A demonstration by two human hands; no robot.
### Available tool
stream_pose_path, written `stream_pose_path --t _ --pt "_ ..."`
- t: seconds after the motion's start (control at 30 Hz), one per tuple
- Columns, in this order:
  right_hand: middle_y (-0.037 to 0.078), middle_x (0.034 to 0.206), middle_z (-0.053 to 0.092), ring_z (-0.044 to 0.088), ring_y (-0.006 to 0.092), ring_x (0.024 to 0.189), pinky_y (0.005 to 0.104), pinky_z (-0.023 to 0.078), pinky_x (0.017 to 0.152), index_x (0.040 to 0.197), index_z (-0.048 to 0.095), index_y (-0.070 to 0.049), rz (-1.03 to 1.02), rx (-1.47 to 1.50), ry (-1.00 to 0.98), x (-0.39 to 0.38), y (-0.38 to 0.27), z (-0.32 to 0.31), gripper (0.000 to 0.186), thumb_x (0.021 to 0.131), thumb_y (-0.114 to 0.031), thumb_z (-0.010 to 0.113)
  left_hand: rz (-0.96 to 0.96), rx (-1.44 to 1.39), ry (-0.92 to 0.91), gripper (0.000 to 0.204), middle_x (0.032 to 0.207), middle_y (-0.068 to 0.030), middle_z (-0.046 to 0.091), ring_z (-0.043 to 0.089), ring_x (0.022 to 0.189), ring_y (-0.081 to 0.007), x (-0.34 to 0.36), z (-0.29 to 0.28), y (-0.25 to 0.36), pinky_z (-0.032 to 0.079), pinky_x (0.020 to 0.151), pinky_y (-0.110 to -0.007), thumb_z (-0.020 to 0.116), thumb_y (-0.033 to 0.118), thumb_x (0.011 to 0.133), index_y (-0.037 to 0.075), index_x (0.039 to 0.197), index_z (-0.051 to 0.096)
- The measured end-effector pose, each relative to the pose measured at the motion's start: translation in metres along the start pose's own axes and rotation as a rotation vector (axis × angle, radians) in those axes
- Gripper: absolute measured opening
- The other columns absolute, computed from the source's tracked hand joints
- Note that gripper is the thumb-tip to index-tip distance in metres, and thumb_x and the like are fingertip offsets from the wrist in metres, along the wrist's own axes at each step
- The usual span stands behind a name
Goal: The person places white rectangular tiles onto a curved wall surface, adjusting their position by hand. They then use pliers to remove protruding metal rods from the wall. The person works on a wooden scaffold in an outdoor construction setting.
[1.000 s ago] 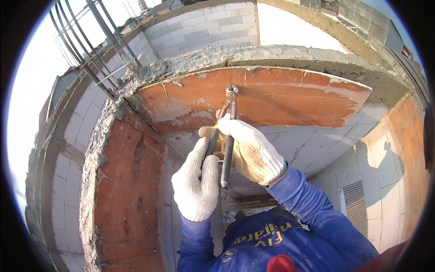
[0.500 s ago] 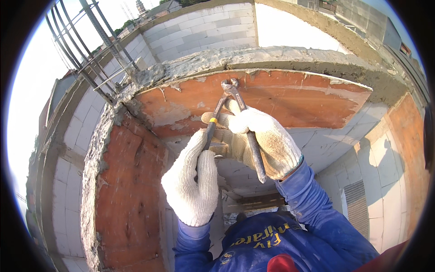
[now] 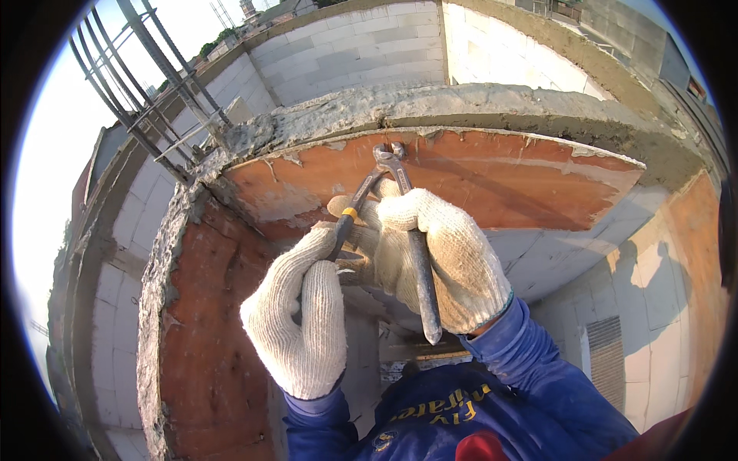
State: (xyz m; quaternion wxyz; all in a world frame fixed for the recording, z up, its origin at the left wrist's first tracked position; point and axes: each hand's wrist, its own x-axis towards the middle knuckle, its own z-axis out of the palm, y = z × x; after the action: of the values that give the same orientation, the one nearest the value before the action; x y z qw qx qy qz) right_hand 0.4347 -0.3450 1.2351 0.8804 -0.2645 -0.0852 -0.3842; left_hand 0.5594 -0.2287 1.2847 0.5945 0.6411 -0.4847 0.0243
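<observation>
A pair of steel pincers is held in both of my gloved hands, jaws pointing away from me. My left hand, in a white knit glove, grips the dark handle with the yellow band. My right hand, in a cream dirt-stained glove, is wrapped round the other handle, whose worn end sticks out below the fist. The jaws are against the upper part of a red-brown formwork board, just below the concrete edge. What lies between the jaws is too small to make out.
A rough concrete beam runs above the board. Upright reinforcing bars rise at the far left. Another red-brown board lines the left side. White block walls stand behind, and a corrugated panel is at lower right.
My left hand has shifted left and slightly down, and the pincers' handles stand a little wider apart. The jaws stay at about the same spot on the board.
</observation>
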Motion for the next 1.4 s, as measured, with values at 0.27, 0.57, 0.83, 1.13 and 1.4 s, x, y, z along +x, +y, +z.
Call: stream_pose_path --t 0.27,0.57,0.83,1.13,1.4 --pt "0.015 0.126 0.066 0.069 0.0313 0.118 0.0493 0.060 0.105 0.137 0.059 -0.003 0.192 0.188 0.093 0.018 0.001 0.022 0.036 0.112 -0.029 0.059 -0.027 -0.056 -0.041 0.019 0.103 -0.0187 0.081 0.079 0.092 -0.0191 0.005 -0.006 0.013 0.060 0.084 -0.031 0.064 -0.005 0.100 -0.007 0.114 0.076" --pt "0.010 0.111 0.072 0.073 0.0259 0.098 0.0433 0.063 0.088 0.128 0.066 -0.008 0.135 0.012 0.341 0.030 0.003 0.028 0.028 0.108 -0.027 0.062 0.240 0.018 -0.035 0.018 0.101 -0.0220 0.079 0.081 0.086 -0.0278 -0.004 0.019 0.018 0.062 0.080 -0.034 0.068 -0.003 0.098 -0.003 0.115 0.075" --pt "0.010 0.107 0.069 0.072 0.0220 0.089 0.0350 0.062 0.074 0.140 0.059 -0.009 0.216 -0.092 0.211 0.014 -0.012 -0.004 0.038 0.107 -0.027 0.064 0.459 0.164 -0.040 0.024 0.089 -0.0178 0.077 0.076 0.072 -0.0297 -0.049 0.051 -0.011 0.060 0.070 -0.036 0.072 -0.002 0.091 -0.003 0.115 0.075" --pt "0.013 0.109 0.071 0.073 0.0224 0.090 0.0369 0.062 0.079 0.163 0.041 -0.005 0.292 -0.517 0.417 -0.061 -0.067 -0.027 0.062 0.111 -0.032 0.059 0.270 0.121 -0.656 0.094 0.114 -0.0234 0.073 0.074 0.095 -0.0372 -0.036 0.035 0.009 0.059 0.086 -0.044 0.093 0.054 0.074 0.001 0.146 0.063" --pt "0.010 0.102 0.070 0.071 0.0184 0.083 0.0363 0.062 0.076 0.169 0.030 -0.006 0.468 -0.904 0.509 -0.119 -0.089 -0.014 0.072 0.107 -0.021 0.063 0.558 0.771 -0.023 0.069 0.138 -0.0109 0.069 0.055 0.140 -0.0347 0.096 0.047 -0.065 0.039 0.115 -0.056 0.091 0.036 0.078 0.010 0.138 0.070"
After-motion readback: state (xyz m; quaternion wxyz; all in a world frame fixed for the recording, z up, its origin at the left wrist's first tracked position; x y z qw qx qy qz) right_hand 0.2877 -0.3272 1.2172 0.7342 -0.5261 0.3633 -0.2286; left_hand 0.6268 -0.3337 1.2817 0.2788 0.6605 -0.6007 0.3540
